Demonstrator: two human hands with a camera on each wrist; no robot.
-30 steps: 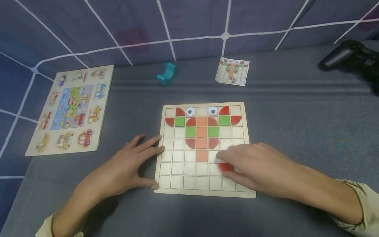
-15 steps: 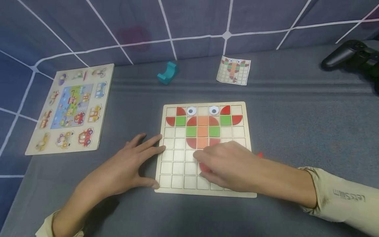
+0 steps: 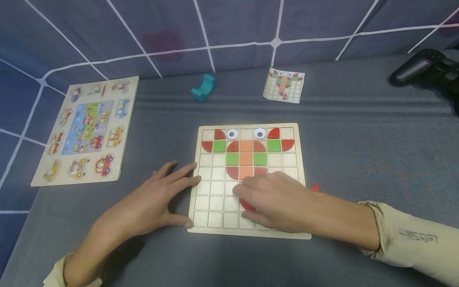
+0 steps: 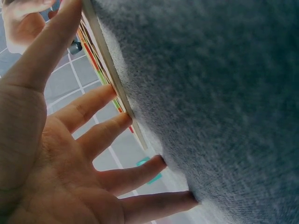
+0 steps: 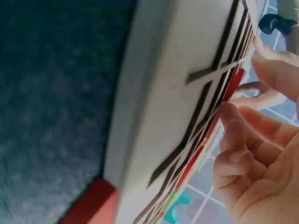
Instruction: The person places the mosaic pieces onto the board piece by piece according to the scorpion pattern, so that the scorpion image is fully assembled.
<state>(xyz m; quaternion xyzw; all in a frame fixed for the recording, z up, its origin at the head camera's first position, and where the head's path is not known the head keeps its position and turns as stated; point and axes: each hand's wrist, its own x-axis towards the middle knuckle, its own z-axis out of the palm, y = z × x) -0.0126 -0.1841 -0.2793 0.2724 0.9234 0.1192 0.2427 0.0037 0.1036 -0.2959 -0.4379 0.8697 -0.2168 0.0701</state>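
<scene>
A wooden grid board (image 3: 215, 219) lies flat, partly filled with red, green and orange tiles and two googly-eye tiles. My left hand (image 3: 154, 201) spreads straight fingers against its left edge; in the left wrist view, two fingertips (image 4: 122, 119) touch the board's side. Over the lower middle of the grid, my right hand (image 3: 276, 201) pinches a red rounded tile (image 3: 246, 204) between thumb and fingers. In the right wrist view that red tile (image 5: 236, 84) stands just proud of the board surface. The hand hides several squares and part of the orange column.
Beyond the board's right edge a red piece (image 3: 314, 188) shows past my wrist. A small printed pattern card (image 3: 283, 93) and a teal curved block (image 3: 204, 88) lie behind. A vehicle puzzle board (image 3: 120, 159) sits left, a black game controller (image 3: 417, 67) far right.
My right hand has moved left across the board, carrying the red tile to the lower middle. A red piece right of the board has come into sight. The left hand stays put.
</scene>
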